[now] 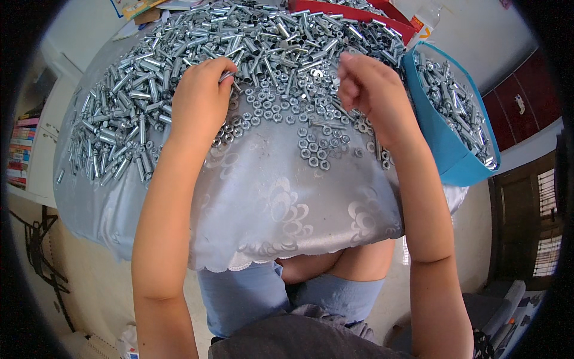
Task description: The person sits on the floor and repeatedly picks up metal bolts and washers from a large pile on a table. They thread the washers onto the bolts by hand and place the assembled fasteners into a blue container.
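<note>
My left hand (202, 96) is closed in a pinch over the near side of the metal pile, with a small silvery bolt (226, 76) between thumb and fingers; most of the bolt is hidden. To the right, my right hand (375, 93) hovers over the nuts, slightly blurred, with its fingers curled in. Whatever it may hold cannot be made out. Loose hex nuts (313, 154) lie between the hands on the cloth, some in a cluster near the right hand. Behind them spreads a wide heap of metal sleeves and bolts (197, 42).
A blue fabric bin (463, 158) full of assembled bolts stands at the table's right edge. At the back is a red box (394, 21) with more metal parts, beside a plastic bottle (427, 18). A silvery patterned tablecloth (269, 209) hangs over the near edge, above my lap.
</note>
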